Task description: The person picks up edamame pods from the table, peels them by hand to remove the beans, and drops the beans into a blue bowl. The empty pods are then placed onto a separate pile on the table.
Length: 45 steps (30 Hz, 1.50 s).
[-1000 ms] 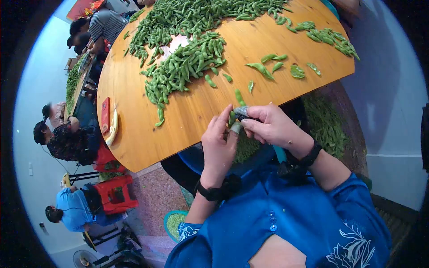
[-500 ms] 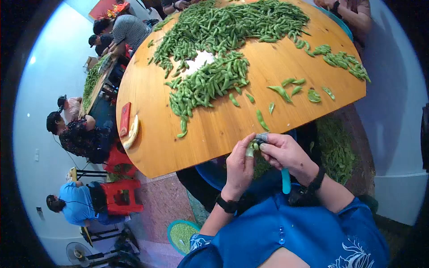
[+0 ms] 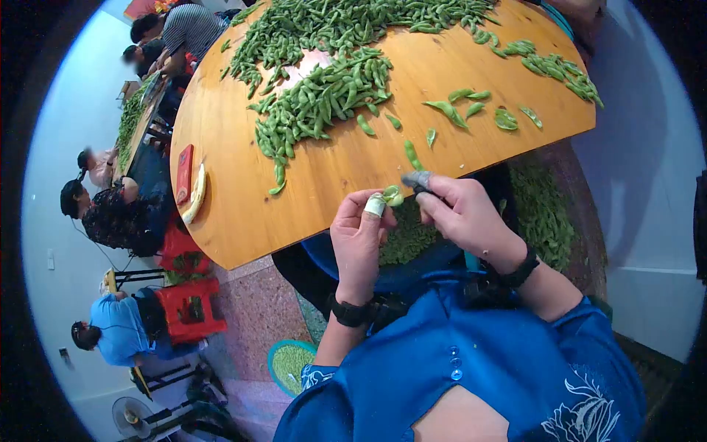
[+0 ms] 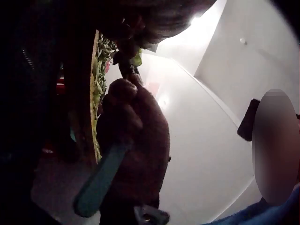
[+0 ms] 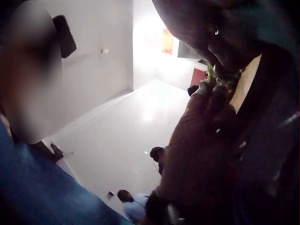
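Note:
In the head view my left hand (image 3: 356, 243) pinches a split green soybean pod (image 3: 393, 195) between thumb and fingers, with pale tape wrapped round the thumb. My right hand (image 3: 475, 217) is just right of the pod, a small gap between them, with grey tape on a finger. It grips a tool with a flat teal handle (image 4: 101, 180), which sticks out below the fist in the left wrist view; the tool's working end is hidden. A whole pod (image 3: 412, 155) lies on the table just beyond the fingers. Both wrist views are dark.
A large heap of pods (image 3: 324, 96) covers the far part of the wooden table (image 3: 243, 221). A red phone-like object (image 3: 185, 174) and a pale peeled strip (image 3: 196, 195) lie at the left. Below the hands is a blue tub (image 3: 320, 254). Several people sit at the left.
The hands were together over the pod; now the right hand has drawn away to the right. The pod now shows split open in the left hand. The head view has shifted too.

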Available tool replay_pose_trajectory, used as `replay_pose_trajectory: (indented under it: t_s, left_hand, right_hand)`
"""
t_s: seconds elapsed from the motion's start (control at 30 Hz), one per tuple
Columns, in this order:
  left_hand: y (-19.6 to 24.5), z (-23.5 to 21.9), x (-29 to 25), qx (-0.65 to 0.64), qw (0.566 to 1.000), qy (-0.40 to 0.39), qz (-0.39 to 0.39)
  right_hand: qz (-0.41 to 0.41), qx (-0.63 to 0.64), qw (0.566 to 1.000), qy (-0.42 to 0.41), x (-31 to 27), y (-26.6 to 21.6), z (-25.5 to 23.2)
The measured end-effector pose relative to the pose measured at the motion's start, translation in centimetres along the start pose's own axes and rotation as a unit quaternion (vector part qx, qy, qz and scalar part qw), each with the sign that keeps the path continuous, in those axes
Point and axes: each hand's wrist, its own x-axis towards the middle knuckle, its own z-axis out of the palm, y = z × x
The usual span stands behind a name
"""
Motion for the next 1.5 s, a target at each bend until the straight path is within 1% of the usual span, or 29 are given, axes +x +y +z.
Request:
replay_pose_trajectory:
  t_s: [0.03,0.07,0.1,0.13,0.17,0.2,0.23,0.27,0.3,0.37,0.4,0.47,0.5,0.57,0.6,0.67,0.73,0.8,0.87,0.93,0.97,1.03,1.07,1.13,1.2,1.27,1.3,1.43,1.5]
  left_hand:
    - [0.3,0.0,0.0,-0.008,1.0,-0.011,-0.016]
    - [0.5,0.1,0.0,-0.017,0.999,-0.024,-0.032]
    - [0.4,0.0,0.1,-0.017,0.999,-0.023,-0.031]
    - [0.2,-0.1,0.2,-0.049,0.997,-0.027,-0.048]
    - [0.1,-0.2,0.4,-0.081,0.994,-0.032,-0.064]
    - [0.2,0.0,0.4,-0.081,0.994,-0.031,-0.062]
    - [0.2,0.3,0.3,-0.154,0.985,-0.009,-0.082]
    - [0.2,0.5,0.3,-0.226,0.969,0.012,-0.103]
    - [-0.2,0.0,0.3,-0.226,0.969,0.013,-0.103]
    - [-1.4,-1.1,0.6,-0.341,0.927,-0.117,-0.108]
    - [-1.4,-1.0,0.5,-0.341,0.926,-0.117,-0.109]
    - [-1.0,-0.4,0.4,-0.257,0.957,-0.064,-0.118]
    - [-0.8,-0.1,0.3,-0.257,0.957,-0.065,-0.118]
    - [-0.3,0.8,-0.1,-0.116,0.99,-0.039,-0.065]
    - [0.0,1.3,-0.2,-0.116,0.99,-0.039,-0.063]
    - [0.5,2.0,-0.3,-0.015,0.999,-0.001,-0.041]
    - [-0.6,1.4,-0.4,0.044,0.999,-0.023,0.008]
    - [-0.7,1.2,-0.5,0.077,0.997,-0.028,0.009]
    - [-1.1,1.0,-0.3,0.078,0.996,-0.033,-0.009]
    - [-1.2,1.0,-0.5,0.148,0.989,-0.023,0.015]
    - [-1.1,1.1,-0.6,0.15,0.988,-0.026,0.022]
    - [-1.0,1.4,-0.9,0.206,0.977,-0.011,0.063]
    - [-1.3,1.5,-1.0,0.207,0.976,-0.014,0.067]
    - [-1.5,1.6,-0.9,0.206,0.976,0.013,0.074]
    - [-1.2,2.0,-1.0,0.213,0.975,0.011,0.068]
    - [-0.6,2.3,-1.1,0.178,0.982,0.004,0.065]
    - [-0.6,2.3,-1.2,0.187,0.98,0.0,0.07]
    - [-1.0,2.0,-1.2,0.17,0.984,0.011,0.061]
    - [-0.8,2.0,-1.4,0.24,0.968,0.025,0.067]
  right_hand:
    - [-0.05,-0.055,0.996,0.045,0.0,-0.1,0.1]
    - [-0.05,-0.055,0.996,0.044,0.1,0.1,0.1]
    - [-0.064,-0.053,0.996,0.011,0.3,0.4,0.1]
    - [-0.078,-0.051,0.995,-0.023,0.5,0.6,0.1]
    - [-0.08,-0.052,0.995,-0.024,0.5,0.5,0.2]
    - [-0.099,-0.073,0.992,-0.018,0.4,0.4,0.3]
    - [-0.118,-0.094,0.988,-0.013,0.4,0.3,0.4]
    - [-0.119,-0.094,0.988,-0.015,0.3,0.3,0.5]
    - [-0.118,-0.107,0.987,-0.013,0.3,0.5,0.6]
    - [-0.118,-0.121,0.986,-0.01,0.2,0.6,0.6]
    - [-0.123,-0.125,0.984,-0.011,0.1,0.5,0.6]
    - [-0.129,-0.131,0.983,-0.009,0.1,0.4,0.4]
    - [-0.124,-0.14,0.982,-0.014,0.1,0.4,0.4]
    - [-0.121,-0.15,0.981,-0.019,0.1,0.5,0.3]
    - [-0.139,-0.176,0.974,-0.014,0.2,0.9,0.4]
    - [-0.166,-0.201,0.965,-0.013,0.3,1.6,0.6]
    - [-0.188,-0.211,0.959,0.006,0.1,1.9,0.9]
    - [-0.2,-0.221,0.954,0.009,-0.2,2.0,0.9]
    - [-0.192,-0.24,0.952,0.0,-0.3,2.3,0.7]
    - [-0.212,-0.238,0.948,0.013,-0.5,2.4,0.9]
    - [-0.204,-0.241,0.949,0.013,-0.6,2.2,0.9]
    - [-0.198,-0.245,0.949,0.018,-0.8,2.7,1.2]
    - [-0.202,-0.245,0.948,0.023,-0.9,3.0,1.3]
    - [-0.209,-0.239,0.948,0.026,-1.0,3.1,1.4]
    - [-0.208,-0.252,0.944,0.034,-1.2,2.6,1.4]
    - [-0.227,-0.279,0.932,0.05,-1.3,2.3,1.5]
    - [-0.229,-0.279,0.931,0.052,-1.3,2.2,1.4]
    - [-0.234,-0.27,0.933,0.04,-1.4,2.4,1.6]
    - [-0.237,-0.261,0.935,0.035,-1.4,2.5,1.8]
